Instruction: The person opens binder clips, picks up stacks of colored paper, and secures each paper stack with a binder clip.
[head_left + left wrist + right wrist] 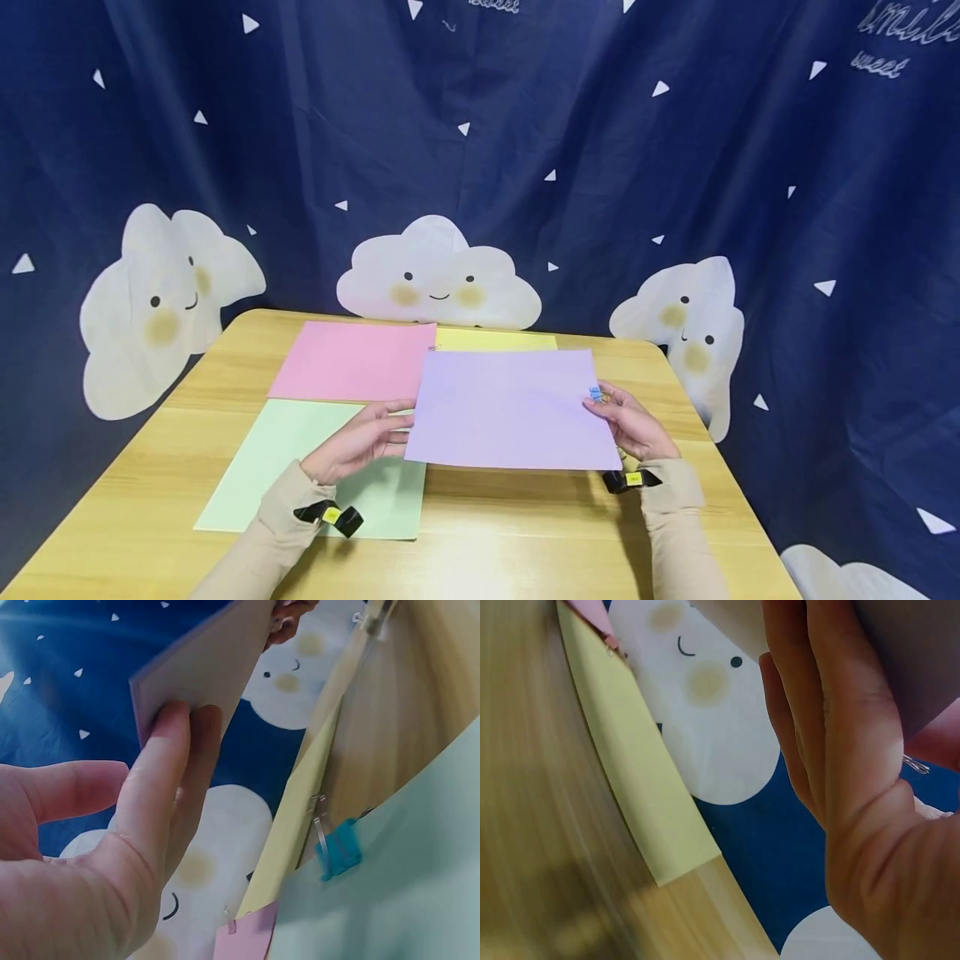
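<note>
A stack of purple paper (510, 408) is held up off the table, tilted, with a blue binder clip (595, 392) at its right edge. My right hand (633, 421) grips that edge, thumb on top beside the clip and fingers underneath. My left hand (363, 437) has its fingers extended at the left edge. In the left wrist view, fingertips (171, 720) touch the sheets' underside while the thumb stays apart. Beneath the left hand lies green paper (277, 458), with a teal binder clip (341, 851) on its edge.
Pink paper (352, 362) lies at the back left of the wooden table (487, 550). Yellow paper (495, 340) shows behind the purple stack, partly covered in the head view. A dark blue curtain (480, 167) with clouds hangs just behind the table.
</note>
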Motion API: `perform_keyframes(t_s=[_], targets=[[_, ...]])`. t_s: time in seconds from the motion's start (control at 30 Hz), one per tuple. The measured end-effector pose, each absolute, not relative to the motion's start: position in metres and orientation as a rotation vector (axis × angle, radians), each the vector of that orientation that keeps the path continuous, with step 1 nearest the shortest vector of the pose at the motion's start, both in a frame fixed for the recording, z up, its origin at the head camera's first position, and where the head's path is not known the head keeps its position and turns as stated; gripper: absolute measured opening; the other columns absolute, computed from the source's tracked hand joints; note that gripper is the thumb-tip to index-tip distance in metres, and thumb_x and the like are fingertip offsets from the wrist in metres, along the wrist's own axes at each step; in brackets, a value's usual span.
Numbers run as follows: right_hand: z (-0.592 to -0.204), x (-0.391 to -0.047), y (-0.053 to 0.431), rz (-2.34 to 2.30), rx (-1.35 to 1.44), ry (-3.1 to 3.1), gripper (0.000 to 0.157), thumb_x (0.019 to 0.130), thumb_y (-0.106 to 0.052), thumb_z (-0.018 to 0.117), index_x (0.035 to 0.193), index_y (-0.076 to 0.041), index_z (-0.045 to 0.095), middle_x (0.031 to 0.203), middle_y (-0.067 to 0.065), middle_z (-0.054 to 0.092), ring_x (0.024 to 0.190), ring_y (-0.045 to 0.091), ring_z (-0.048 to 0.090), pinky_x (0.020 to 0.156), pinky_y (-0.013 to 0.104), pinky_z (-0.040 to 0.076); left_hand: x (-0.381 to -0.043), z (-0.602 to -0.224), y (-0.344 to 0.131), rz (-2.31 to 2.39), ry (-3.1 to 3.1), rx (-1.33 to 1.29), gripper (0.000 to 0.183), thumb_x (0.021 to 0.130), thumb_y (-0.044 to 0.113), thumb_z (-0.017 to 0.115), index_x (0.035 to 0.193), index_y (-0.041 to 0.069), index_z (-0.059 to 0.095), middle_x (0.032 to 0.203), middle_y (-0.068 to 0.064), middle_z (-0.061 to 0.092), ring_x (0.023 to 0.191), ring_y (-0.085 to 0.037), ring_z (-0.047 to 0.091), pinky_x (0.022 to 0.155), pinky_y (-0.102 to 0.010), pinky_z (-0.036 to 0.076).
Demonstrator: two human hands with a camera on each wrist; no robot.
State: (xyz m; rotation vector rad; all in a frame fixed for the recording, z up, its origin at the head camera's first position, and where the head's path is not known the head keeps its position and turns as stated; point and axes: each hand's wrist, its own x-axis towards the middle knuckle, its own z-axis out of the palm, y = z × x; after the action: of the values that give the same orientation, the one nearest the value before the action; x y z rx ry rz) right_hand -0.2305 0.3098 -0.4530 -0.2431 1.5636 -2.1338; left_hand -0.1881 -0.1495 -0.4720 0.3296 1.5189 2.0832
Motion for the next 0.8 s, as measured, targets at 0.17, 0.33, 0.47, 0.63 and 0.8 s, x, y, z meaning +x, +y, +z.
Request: perform_keyframes(t_s=[0.17, 0.33, 0.47, 0.63, 0.8], targets=[[-0.457, -0.229, 0.315, -2.114, -0.231, 1.556, 0.029, 0.108, 0.0, 0.045, 0.135, -0.012, 0.044, 0.107, -0.001, 0.078, 0.093, 0.012, 0.078, 0.08, 0.029, 0.066, -0.181, -0.476, -0.145, 2.066, 1.527, 0.317, 0.062, 0.109, 0.009, 0.047, 0.159, -0.011, 0.017, 0.121, -0.003, 0.074, 0.108, -0.018, 0.074, 0.098, -0.032, 0.061], [-0.462, -0.227, 0.319, -2.065, -0.223, 1.601, 0.031, 0.108, -0.001, 0.045, 0.138, -0.01, 0.041, 0.107, -0.002, 0.078, 0.094, 0.012, 0.077, 0.081, 0.029, 0.066, -0.172, -0.48, -0.142, 2.05, 1.535, 0.295, 0.064, 0.108, 0.007, 0.048, 0.159, -0.012, 0.014, 0.12, -0.004, 0.074, 0.107, -0.016, 0.074, 0.098, -0.031, 0.061], [-0.467, -0.225, 0.323, -2.025, -0.204, 1.641, 0.035, 0.108, -0.003, 0.047, 0.142, -0.009, 0.038, 0.108, -0.003, 0.076, 0.096, 0.012, 0.076, 0.083, 0.029, 0.065, -0.166, -0.484, -0.14, 2.043, 1.523, 0.269, 0.065, 0.107, 0.007, 0.048, 0.16, -0.012, 0.013, 0.122, -0.006, 0.072, 0.107, -0.017, 0.074, 0.099, -0.031, 0.06], [-0.472, -0.222, 0.329, -2.0, -0.2, 1.656, 0.031, 0.108, -0.005, 0.048, 0.139, -0.011, 0.043, 0.107, -0.003, 0.076, 0.096, 0.011, 0.076, 0.083, 0.028, 0.065, -0.158, -0.488, -0.135, 2.053, 1.481, 0.255, 0.069, 0.106, 0.008, 0.05, 0.159, -0.013, 0.011, 0.128, -0.011, 0.069, 0.11, -0.019, 0.073, 0.101, -0.031, 0.059], [-0.479, -0.219, 0.336, -1.992, -0.206, 1.649, 0.029, 0.109, -0.003, 0.046, 0.136, -0.013, 0.043, 0.107, -0.004, 0.076, 0.097, 0.01, 0.076, 0.084, 0.028, 0.065, -0.152, -0.492, -0.128, 2.065, 1.422, 0.268, 0.07, 0.106, 0.008, 0.05, 0.158, -0.015, 0.008, 0.132, -0.016, 0.068, 0.114, -0.021, 0.072, 0.103, -0.033, 0.058]])
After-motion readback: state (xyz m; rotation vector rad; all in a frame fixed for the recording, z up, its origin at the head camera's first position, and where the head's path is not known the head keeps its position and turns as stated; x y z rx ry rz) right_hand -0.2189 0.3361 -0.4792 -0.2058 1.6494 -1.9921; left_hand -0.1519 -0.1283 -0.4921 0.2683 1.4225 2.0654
